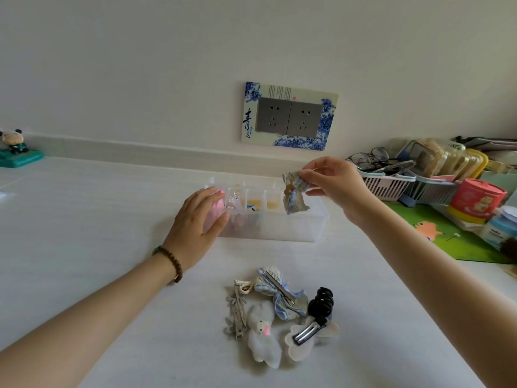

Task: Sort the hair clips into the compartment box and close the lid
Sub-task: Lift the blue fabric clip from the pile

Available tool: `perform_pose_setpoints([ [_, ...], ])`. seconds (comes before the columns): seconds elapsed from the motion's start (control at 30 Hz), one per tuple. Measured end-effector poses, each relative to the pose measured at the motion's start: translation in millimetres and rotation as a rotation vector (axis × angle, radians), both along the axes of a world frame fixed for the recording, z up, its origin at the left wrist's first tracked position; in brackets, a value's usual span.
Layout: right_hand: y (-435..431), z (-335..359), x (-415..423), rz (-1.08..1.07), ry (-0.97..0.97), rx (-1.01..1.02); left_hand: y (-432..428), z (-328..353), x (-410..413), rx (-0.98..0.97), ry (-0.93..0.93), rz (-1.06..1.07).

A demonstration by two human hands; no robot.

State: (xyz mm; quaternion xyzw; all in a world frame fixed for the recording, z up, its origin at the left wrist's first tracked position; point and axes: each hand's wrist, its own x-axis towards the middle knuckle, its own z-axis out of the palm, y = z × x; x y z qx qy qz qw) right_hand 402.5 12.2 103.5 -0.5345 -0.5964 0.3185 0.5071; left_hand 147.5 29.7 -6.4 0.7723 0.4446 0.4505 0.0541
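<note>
A clear plastic compartment box (291, 228) stands open on the white table, with small items in its left cells. My left hand (197, 217) rests flat against the box's left end. My right hand (335, 183) pinches a blue lace bow clip (295, 196) that hangs over the box's right part. Near the front lies a pile of clips: a second blue lace bow clip (281, 295), a black claw clip (321, 302), a white fluffy clip (263, 337), thin silver clips (237, 309) and a sheer white bow clip (310, 336).
White and blue baskets (397, 186) with glasses and packets crowd the right side. A red tin (475, 203), a blue jar (500, 229) and a green mat (447, 233) sit beside them. A panda figure (16, 148) stands at the far left. A double socket (289, 116) is on the wall.
</note>
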Motion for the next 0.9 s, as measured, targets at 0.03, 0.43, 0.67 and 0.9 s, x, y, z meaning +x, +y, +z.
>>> perform_pose_setpoints([
  [0.03, 10, 0, -2, -0.023, -0.012, -0.012, 0, 0, 0, -0.010, -0.007, -0.003],
  [0.43, 49, -29, -18, -0.027, -0.561, 0.026, 0, 1, 0, -0.010, -0.010, -0.019],
  [0.67, 23, -32, -12, 0.175, -0.807, 0.144, 0, 0, 1, 0.001, -0.007, -0.008],
  [0.9, 8, -42, -15, 0.235, -1.017, 0.157, 0, -1, 0, 0.008, 0.007, 0.000],
])
